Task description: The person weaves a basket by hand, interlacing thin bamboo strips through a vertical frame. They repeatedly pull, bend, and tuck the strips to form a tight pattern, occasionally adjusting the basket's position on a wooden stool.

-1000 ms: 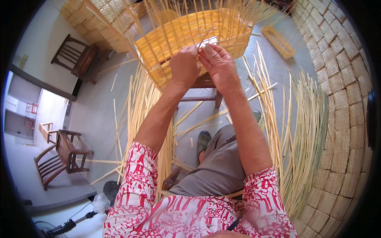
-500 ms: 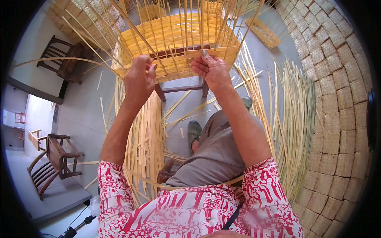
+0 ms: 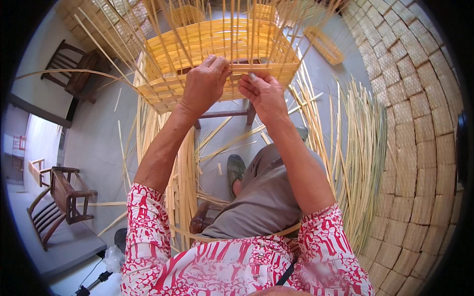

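Note:
A yellow half-woven bamboo basket (image 3: pixel 160 96) stands before me, its long upright stakes rising past the rim of the weave. Along its near wall runs a pale flat bamboo strip (image 3: pixel 279 69); a long loose strip end (image 3: pixel 74 74) curves out leftward. My left hand (image 3: pixel 205 81) is closed at the middle of that wall, fingers bent over the strip among the stakes; its fingertips are partly hidden. Just right of it, my right hand (image 3: pixel 262 92) pinches the strip from outside, thumb on top and fingers curled. Only a small gap separates the hands.
Beneath the basket is a dark wooden stand (image 3: pixel 222 114). Split bamboo strips (image 3: pixel 180 182) lie by my leg, with a larger bundle (image 3: pixel 358 148) to the right. Stacked woven pieces (image 3: pixel 412 148) line the right side. Wooden chairs (image 3: pixel 64 195) are at left; another yellow basket (image 3: pixel 323 45) lies beyond.
My left hand has slid right along the near wall, from its left part to the middle, close to my right hand. The right hand stays nearly in place on the strip.

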{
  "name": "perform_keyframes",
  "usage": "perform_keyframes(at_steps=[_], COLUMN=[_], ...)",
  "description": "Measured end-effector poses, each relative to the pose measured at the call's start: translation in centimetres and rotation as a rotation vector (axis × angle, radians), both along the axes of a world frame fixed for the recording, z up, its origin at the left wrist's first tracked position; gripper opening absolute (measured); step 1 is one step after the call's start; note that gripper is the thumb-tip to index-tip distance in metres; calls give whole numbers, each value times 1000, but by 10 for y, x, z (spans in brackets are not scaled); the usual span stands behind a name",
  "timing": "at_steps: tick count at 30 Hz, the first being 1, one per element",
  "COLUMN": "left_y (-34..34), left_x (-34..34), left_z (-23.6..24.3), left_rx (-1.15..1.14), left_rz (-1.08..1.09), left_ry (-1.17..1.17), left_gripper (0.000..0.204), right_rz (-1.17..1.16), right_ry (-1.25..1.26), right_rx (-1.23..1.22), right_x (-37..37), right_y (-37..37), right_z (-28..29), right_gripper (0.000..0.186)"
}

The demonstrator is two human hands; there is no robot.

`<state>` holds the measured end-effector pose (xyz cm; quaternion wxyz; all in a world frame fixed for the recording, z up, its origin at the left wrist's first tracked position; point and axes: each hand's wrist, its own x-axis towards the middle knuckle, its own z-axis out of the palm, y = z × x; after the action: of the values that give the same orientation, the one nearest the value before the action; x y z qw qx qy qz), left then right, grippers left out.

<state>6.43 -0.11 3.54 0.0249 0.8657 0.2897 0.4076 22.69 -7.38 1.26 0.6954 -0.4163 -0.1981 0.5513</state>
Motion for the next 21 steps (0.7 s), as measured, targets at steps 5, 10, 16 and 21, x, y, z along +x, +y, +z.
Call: perform_keyframes(at_steps=[5,10,16,21], left_y=[-1,5,14,16], left_x=[-12,-22,-26,-11], left_z=[1,8,10,5], left_rx=[-161,-447,-487,-697], left_rz=[-156,-300,-374,-441], left_ry=[-194,-261,-197,-334], left_gripper=[8,8,8,8], right_rz=[55,154,125,-66], right_ry=[103,-27,-567,-871], right_rx=[95,277,391,350], right_x=[9,0,-4,5], right_y=[-5,-3,10,24], right_z=[-10,14,26,2], right_gripper=[20,34,26,20])
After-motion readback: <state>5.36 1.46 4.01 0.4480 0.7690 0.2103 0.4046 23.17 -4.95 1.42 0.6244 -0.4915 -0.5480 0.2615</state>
